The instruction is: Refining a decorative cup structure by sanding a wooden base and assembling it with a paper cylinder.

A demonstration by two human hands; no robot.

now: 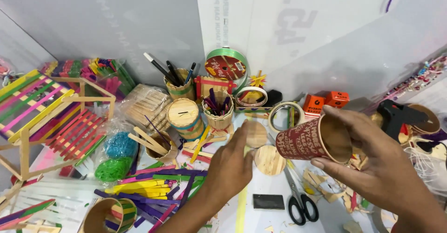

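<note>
My right hand holds a red paper cup on its side, the open mouth toward my palm and the base pointing left. My left hand reaches forward over the table, fingers together, its fingertips on a round wooden disc. A second round disc of craft sticks lies just below the cup, between both hands. Black-handled scissors lie on the table under the cup.
Loose coloured craft sticks lie at the front left. Stick-built pen pots, a round stick box, tape rolls, a green ribbon spool, orange boxes and a black glue gun crowd the back. A colourful stick frame stands left.
</note>
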